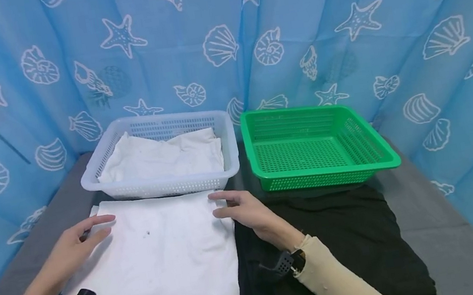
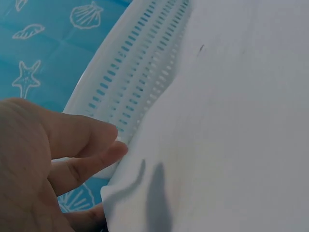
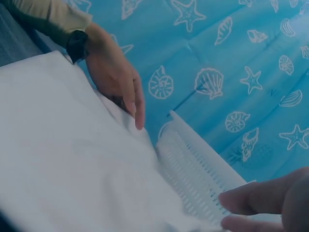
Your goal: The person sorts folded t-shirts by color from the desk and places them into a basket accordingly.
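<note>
A white piece of fabric (image 1: 165,255) lies folded into a broad rectangle, with a small dark mark on it; its exact kind is not clear. By its far left corner is my left hand (image 1: 74,245), index finger and thumb stretched out and apart. My right hand (image 1: 248,212) is at the far right edge, its fingers reaching over the cloth. Both wrist views show loosely extended fingers (image 2: 79,140) with no cloth pinched between them. Whether the fingertips touch the fabric is hard to tell. Just beyond stands a white basket (image 1: 168,184) with white fabric (image 1: 160,156) inside.
A green basket (image 1: 314,179) with a bare bottom stands to the right of the white one. Folded black fabric (image 1: 342,244) lies in front of it, under my right forearm. The grey surface (image 1: 459,257) meets a blue shell-patterned curtain (image 1: 182,28) behind.
</note>
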`<state>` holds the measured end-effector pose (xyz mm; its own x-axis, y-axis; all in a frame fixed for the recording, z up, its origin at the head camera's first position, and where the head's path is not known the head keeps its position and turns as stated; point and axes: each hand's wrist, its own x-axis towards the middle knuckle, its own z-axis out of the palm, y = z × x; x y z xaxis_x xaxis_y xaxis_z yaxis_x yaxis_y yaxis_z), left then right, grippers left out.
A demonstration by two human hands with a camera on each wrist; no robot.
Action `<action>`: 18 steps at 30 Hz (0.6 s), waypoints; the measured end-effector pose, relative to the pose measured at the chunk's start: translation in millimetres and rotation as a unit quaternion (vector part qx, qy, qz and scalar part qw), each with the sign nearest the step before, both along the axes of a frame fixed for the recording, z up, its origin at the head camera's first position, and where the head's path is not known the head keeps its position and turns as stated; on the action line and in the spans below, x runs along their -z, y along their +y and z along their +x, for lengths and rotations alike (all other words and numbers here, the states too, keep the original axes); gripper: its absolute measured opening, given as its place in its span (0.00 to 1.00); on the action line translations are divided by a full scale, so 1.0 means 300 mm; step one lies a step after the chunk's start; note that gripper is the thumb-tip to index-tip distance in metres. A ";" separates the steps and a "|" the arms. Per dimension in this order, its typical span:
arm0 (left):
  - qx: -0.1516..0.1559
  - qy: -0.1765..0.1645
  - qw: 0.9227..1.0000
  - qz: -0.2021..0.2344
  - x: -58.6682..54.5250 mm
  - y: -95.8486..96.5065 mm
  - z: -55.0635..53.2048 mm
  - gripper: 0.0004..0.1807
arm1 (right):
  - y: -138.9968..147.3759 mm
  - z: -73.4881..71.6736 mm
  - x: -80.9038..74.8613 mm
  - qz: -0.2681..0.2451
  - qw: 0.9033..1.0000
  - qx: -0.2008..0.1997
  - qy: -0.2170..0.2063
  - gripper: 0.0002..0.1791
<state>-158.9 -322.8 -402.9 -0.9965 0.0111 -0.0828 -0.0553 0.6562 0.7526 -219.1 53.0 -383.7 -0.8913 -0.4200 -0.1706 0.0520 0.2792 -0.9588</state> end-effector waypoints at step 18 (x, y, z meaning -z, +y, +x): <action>-0.047 -0.009 0.999 0.006 0.024 0.012 -0.002 0.35 | -0.010 0.016 0.012 0.013 0.995 -0.038 0.092 0.19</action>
